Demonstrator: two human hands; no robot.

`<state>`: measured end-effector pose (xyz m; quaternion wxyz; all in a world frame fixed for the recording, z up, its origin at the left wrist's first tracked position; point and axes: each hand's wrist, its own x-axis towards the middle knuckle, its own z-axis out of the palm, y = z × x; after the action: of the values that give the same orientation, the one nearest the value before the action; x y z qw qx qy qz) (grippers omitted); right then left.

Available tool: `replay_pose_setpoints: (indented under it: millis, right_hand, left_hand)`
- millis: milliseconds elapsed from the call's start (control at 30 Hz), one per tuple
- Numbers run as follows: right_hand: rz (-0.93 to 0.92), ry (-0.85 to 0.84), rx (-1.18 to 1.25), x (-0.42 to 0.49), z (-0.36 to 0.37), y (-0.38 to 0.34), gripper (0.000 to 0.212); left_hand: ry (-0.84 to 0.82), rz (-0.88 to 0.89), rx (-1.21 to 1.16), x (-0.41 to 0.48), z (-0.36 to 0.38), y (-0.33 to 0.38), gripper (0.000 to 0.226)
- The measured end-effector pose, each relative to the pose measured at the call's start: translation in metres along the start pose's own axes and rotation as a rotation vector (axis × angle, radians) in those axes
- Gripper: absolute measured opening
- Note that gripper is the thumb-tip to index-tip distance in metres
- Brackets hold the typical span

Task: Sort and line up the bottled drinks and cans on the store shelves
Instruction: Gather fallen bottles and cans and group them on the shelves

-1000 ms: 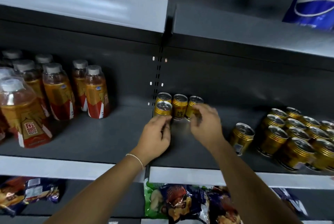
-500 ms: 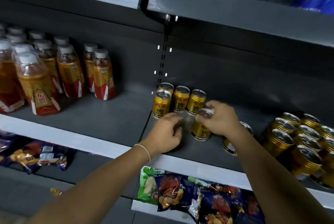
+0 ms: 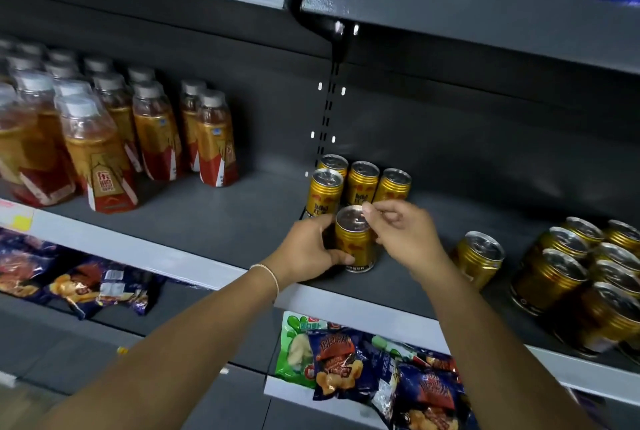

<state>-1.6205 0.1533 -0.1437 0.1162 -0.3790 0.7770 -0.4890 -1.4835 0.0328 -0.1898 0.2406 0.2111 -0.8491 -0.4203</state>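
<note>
**Both hands clamped on one gold can at the front of the middle shelf**

Our left hand (image 3: 308, 249) is wrapping the side of the gold can (image 3: 355, 244), with the thumb lying low on its front. Our right hand (image 3: 405, 235) is pinching the top rim with curled fingertips. The hands are sitting close together with only the can between them.

The can is standing upright on the grey shelf (image 3: 225, 218), just in front of the lined-up cans (image 3: 362, 183) near the back panel.

We are judging it a full drink can: rigid, fairly heavy for its bulk, with a smooth metal wall that is likely slippery. The wall could dent if we squeeze hard. The side grip is doing the carrying, and the rim pinch is only good for steering or turning the label forward. Sliding it looks safer than lifting, since a tip could knock over the cans behind.

One lone can (image 3: 479, 256) is waiting near our right wrist, apart from the loose cluster of cans (image 3: 588, 277) further right. Capped tea bottles (image 3: 104, 138) are filling the left bay, well apart from the cans.

The shelf surface is looking flat, matte and painted. Snack bags (image 3: 381, 370) are lying on the tier below, and the upper shelf (image 3: 450, 6) is hanging overhead, so room above the cans is limited.
</note>
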Motion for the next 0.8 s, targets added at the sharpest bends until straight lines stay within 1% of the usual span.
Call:
replay_pose_setpoints:
  millis: [33, 67, 100, 167, 267, 333, 400, 467, 533, 600, 733, 800]
  right_hand:
    - [0.008, -0.031, 0.094, -0.007, 0.001, 0.006, 0.018]
    - [0.009, -0.064, 0.168, -0.015, 0.003, 0.013, 0.018]
    - [0.007, -0.1, 0.215, -0.023, 0.006, 0.019, 0.022]
    - [-0.003, -0.163, 0.256, -0.034, 0.014, 0.028, 0.033]
    - [0.003, -0.213, 0.282, -0.037, 0.024, 0.031, 0.038]
    - [0.025, -0.227, 0.288, -0.035, 0.033, 0.028, 0.049]
    - [0.041, -0.211, 0.291, -0.034, 0.043, 0.024, 0.059]
    - [0.037, -0.168, 0.254, -0.032, 0.055, 0.02, 0.067]
    - [0.035, -0.113, 0.233, -0.029, 0.066, 0.016, 0.07]
    - [0.046, -0.057, 0.245, -0.025, 0.075, 0.013, 0.069]
    - [0.07, 0.06, 0.258, -0.02, 0.092, 0.01, 0.066]
    - [0.062, 0.091, 0.215, -0.02, 0.097, 0.01, 0.068]
  left_hand:
    - [-0.007, 0.012, 0.001, 0.0, -0.004, -0.003, 0.061]
    - [-0.007, 0.027, 0.006, 0.0, -0.007, -0.005, 0.06]
    - [0.0, 0.044, 0.012, -0.001, -0.01, -0.008, 0.059]
    - [0.015, 0.092, 0.034, -0.002, -0.015, -0.014, 0.059]
    - [0.009, 0.19, 0.1, -0.005, -0.027, -0.022, 0.056]
    - [-0.011, 0.262, 0.117, -0.006, -0.038, -0.027, 0.049]
    - [-0.011, 0.322, 0.132, -0.008, -0.051, -0.031, 0.037]
    - [0.011, 0.332, 0.155, -0.01, -0.06, -0.034, 0.033]
    - [0.014, 0.345, 0.186, -0.009, -0.064, -0.038, 0.03]
    - [0.015, 0.362, 0.205, -0.008, -0.065, -0.044, 0.026]
    - [0.053, 0.297, 0.169, -0.006, -0.064, -0.049, 0.031]
    - [0.051, 0.267, 0.174, -0.006, -0.064, -0.052, 0.036]
